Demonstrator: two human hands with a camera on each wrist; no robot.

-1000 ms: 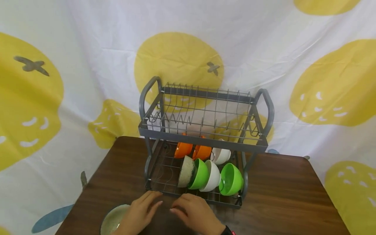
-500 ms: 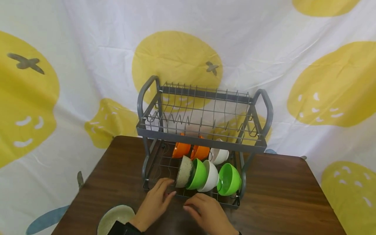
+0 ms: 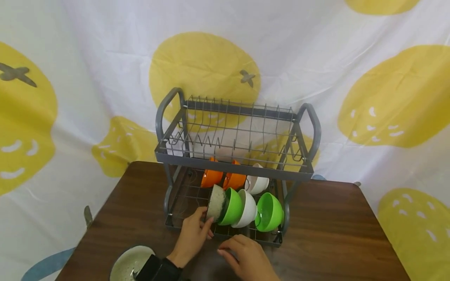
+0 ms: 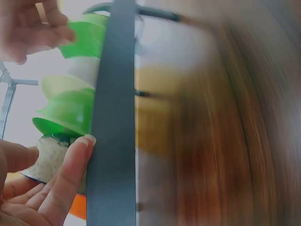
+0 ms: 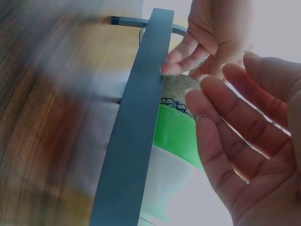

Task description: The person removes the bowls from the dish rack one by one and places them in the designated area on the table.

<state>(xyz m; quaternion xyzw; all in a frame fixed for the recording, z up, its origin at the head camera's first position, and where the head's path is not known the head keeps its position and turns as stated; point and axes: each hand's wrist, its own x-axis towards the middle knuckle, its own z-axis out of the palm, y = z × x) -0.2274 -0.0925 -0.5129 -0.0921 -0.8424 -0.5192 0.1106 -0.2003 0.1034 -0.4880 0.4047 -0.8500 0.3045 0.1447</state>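
My left hand (image 3: 192, 234) holds the rim of a speckled cream bowl (image 3: 216, 203), which stands on its side at the left of the front row on the dish rack's lower tier. In the left wrist view, thumb and fingers (image 4: 68, 176) lie on either side of this bowl. To its right come a green bowl (image 3: 233, 206), a white bowl (image 3: 248, 208) and another green bowl (image 3: 272, 212). My right hand (image 3: 247, 257) hovers before the rack's front edge, its fingers loosely bent around nothing. Behind that row are two orange bowls (image 3: 212, 178) and a white bowl (image 3: 258, 183).
The grey two-tier dish rack (image 3: 232, 166) stands on a brown wooden table (image 3: 337, 234); its upper tier overhangs the back bowls. Another speckled bowl (image 3: 123, 263) sits upright on the table, partly behind my left sleeve (image 3: 159, 269). A lemon-print cloth (image 3: 116, 78) hangs behind.
My left hand has moved forward and right from the table in front of the rack to the speckled bowl, taking hold of it. The right hand shifted slightly right. The view has drifted a little.
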